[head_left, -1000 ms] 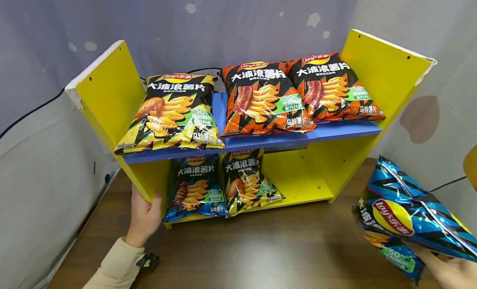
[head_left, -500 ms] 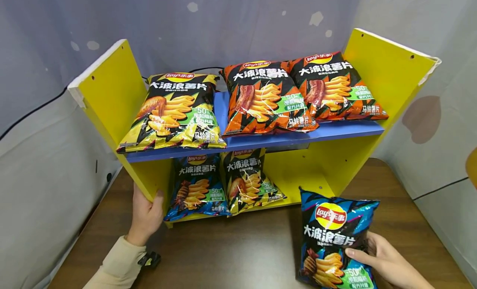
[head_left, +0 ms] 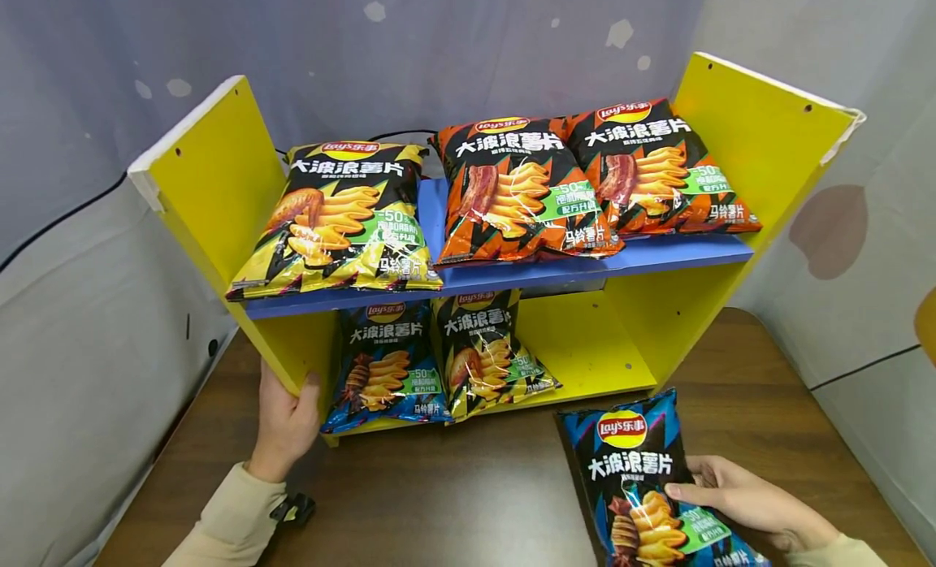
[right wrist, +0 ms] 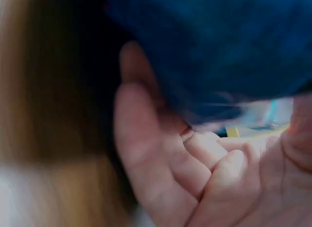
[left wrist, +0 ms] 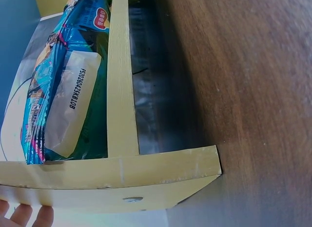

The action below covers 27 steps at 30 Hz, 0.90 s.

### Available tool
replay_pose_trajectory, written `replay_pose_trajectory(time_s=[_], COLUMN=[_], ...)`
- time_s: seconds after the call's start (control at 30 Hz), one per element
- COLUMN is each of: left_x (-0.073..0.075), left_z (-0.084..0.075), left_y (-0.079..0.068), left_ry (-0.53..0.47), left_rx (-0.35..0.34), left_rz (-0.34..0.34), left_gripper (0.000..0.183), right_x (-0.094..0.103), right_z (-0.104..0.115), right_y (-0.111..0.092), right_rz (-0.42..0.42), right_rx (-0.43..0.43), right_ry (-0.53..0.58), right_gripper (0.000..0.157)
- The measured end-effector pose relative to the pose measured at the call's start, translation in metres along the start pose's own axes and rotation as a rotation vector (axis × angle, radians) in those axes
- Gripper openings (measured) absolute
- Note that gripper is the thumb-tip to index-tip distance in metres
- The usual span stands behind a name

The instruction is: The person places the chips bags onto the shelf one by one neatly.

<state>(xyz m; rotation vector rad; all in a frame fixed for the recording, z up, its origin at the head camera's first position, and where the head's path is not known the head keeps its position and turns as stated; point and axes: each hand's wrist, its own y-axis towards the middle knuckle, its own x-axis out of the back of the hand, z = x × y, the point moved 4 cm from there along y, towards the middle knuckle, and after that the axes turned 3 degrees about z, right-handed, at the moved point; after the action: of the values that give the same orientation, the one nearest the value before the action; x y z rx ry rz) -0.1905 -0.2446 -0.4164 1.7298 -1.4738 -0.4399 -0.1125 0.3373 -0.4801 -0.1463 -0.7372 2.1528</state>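
My right hand (head_left: 746, 498) grips a blue bag of potato chips (head_left: 636, 469) by its right edge, thumb on the printed front. The bag is held over the table in front of the shelf's lower right end. In the right wrist view the fingers curl under the blue bag (right wrist: 219, 51). My left hand (head_left: 285, 421) holds the left side panel of a yellow shelf (head_left: 578, 372), thumb at the front edge; the other fingers are mostly hidden behind it. On the lower level stand a blue chip bag (head_left: 387, 364) and a yellow-black chip bag (head_left: 486, 356).
A yellow-black chip bag (head_left: 344, 218) and two orange-black bags, one in the middle (head_left: 519, 193) and one at the right (head_left: 658, 169), lie on the blue upper board (head_left: 431, 218). The shelf stands on a brown wooden table (head_left: 453, 486) before a grey curtain (head_left: 468, 47).
My right hand has brought the blue chip bag from the far right toward the shelf, turned its front upward, then lowered it slightly. The left hand has stayed on the panel.
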Motion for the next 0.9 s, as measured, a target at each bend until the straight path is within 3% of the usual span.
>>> replay_pose_trajectory(time_s=[0.23, 0.4, 0.67, 0.9], left_x=[0.000, 0.000, 0.000, 0.001], left_z=[0.001, -0.001, -0.002, -0.001], left_y=[-0.002, -0.001, 0.000, -0.002], left_ry=[0.021, 0.017, 0.028, 0.042], left_rx=[-0.009, -0.011, -0.007, 0.001], left_rz=[0.001, 0.003, -0.001, -0.008], left_gripper=[0.069, 0.069, 0.070, 0.070], right_x=[0.007, 0.000, -0.034, -0.053], right_z=[0.012, 0.033, 0.050, 0.048], right_y=[-0.023, -0.045, -0.043, -0.027], right_rz=[-0.285, -0.497, -0.521, -0.590], right_rx=[-0.014, -0.142, -0.287, -0.318], right_ry=[-0.362, -0.608, -0.696, -0.795], right_gripper=[0.046, 0.059, 0.101, 0.124])
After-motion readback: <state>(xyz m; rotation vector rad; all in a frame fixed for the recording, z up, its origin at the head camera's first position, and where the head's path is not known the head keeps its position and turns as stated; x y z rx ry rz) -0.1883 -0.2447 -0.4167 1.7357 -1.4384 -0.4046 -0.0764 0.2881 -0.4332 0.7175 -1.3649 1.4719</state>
